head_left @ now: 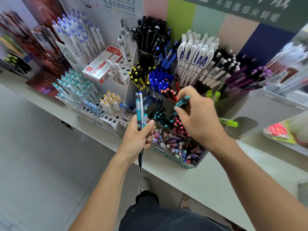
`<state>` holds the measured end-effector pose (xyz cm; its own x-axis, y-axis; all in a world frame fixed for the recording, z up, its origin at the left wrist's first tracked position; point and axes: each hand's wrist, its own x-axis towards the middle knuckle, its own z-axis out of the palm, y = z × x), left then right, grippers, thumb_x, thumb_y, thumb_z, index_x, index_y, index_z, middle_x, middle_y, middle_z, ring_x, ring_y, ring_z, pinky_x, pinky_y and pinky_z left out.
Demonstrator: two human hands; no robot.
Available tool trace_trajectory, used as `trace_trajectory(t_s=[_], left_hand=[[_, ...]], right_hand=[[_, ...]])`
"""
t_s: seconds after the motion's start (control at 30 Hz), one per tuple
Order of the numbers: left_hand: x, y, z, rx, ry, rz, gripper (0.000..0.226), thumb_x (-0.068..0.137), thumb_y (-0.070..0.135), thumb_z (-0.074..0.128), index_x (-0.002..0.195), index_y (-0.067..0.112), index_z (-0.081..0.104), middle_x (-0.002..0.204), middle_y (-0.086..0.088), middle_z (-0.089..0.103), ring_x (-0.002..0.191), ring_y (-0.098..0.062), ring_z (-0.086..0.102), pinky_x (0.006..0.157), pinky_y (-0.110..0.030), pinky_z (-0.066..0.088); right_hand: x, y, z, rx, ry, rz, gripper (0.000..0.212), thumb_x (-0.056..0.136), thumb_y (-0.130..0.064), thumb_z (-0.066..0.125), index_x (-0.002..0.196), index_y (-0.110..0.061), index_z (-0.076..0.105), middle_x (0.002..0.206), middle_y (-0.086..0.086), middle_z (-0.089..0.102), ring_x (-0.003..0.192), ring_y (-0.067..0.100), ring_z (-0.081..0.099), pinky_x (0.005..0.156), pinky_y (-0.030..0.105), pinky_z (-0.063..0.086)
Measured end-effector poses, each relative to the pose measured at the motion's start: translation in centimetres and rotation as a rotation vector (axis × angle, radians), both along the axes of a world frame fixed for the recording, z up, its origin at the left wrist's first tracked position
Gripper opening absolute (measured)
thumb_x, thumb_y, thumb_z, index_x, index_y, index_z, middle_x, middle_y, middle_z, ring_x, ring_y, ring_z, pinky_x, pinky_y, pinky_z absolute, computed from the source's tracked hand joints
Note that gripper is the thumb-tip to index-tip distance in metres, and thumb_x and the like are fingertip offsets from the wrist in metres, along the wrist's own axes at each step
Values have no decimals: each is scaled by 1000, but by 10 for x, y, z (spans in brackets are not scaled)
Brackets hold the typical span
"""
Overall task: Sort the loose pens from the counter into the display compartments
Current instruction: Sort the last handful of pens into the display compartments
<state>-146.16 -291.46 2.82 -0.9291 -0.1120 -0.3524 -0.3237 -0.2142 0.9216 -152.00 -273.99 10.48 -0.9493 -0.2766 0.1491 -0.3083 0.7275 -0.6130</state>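
Teal plastic shows in both our hands: our right hand (pixel 196 114) pinches a teal pen (pixel 182 101) over the clear acrylic display (pixel 191 164), above its teal-capped compartment, while our left hand (pixel 138 139) grips a slim upright bundle of pens (pixel 140 112) just left of it.

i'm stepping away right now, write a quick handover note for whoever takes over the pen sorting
Left hand: holds a small bunch of pens, tips down, in front of the clear display.
Right hand: has a teal-capped pen in its grip above the middle compartments, near the teal-capped pens already standing there.
Done: the compartments hold pens grouped by colour, such as the blue pens and yellow-tipped pens.
Left: drop the teal-capped pen in, then sort the bunch from the left hand. A green highlighter lies loose on the counter to the right of the display; check whether it belongs there.
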Motion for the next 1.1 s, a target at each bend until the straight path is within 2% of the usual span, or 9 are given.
trace_trajectory(t_s=[0.2,0.4,0.5,0.63,0.7,0.83,0.9,1.0,1.1], left_hand=[[-5,4,5,-27,-23,9,27,94,23,70,113,16,52,63,4,57,46,-7,45,38,-18,32],[-15,5,8,84,-83,51,20,103,42,52,104,22,51,65,4,42,48,-8,30,36,-17,24],[-19,8,8,119,-98,92,10,107,28,43,104,21,49,66,3,42,49,-9,29,35,-17,23],[-21,9,9,81,-71,113,5,106,22,46,106,18,50,66,3,44,50,-10,30,35,-17,25],[-20,9,11,82,-49,111,5,106,20,50,104,15,51,68,2,46,50,-9,33,35,-17,26],[-17,7,12,88,-20,85,10,102,21,58,99,12,55,69,2,53,50,-9,42,35,-18,31],[-15,7,12,86,-11,85,10,101,21,59,96,13,56,70,0,55,50,-9,43,35,-18,32],[-14,6,12,105,-2,91,10,101,21,60,97,12,58,73,-2,56,49,-9,42,34,-18,32],[-13,6,13,114,-6,88,12,100,22,61,102,10,60,74,-3,58,49,-10,43,34,-17,33]], right_hand=[[-12,-15,-26,200,-128,18,12,101,-24,60,111,-17,59,75,3,59,64,19,55,67,37,52],[-10,-16,-22,70,-45,2,7,100,-20,59,100,-16,54,64,2,55,54,19,50,53,37,47],[-15,-20,-29,314,-127,34,5,100,-15,57,97,-16,53,80,5,57,73,29,60,65,43,56],[-15,-31,-35,542,-117,183,13,98,-7,58,107,-11,49,105,11,55,96,33,61,69,33,38],[-10,-32,-40,580,-69,218,19,97,-9,60,113,-8,50,118,13,47,96,32,59,70,32,32],[-13,-25,-49,456,-11,112,15,92,-2,65,100,-12,57,97,6,54,84,30,59,65,40,46],[-21,-25,-51,515,-49,117,11,91,-5,67,97,-13,64,88,4,58,86,31,62,69,41,52],[-36,-33,-43,663,-241,127,14,93,-12,70,106,-15,69,80,5,47,95,34,61,67,37,46],[-40,-41,-29,669,-319,85,21,93,-5,69,112,-12,67,94,11,56,101,38,63,69,38,47]])
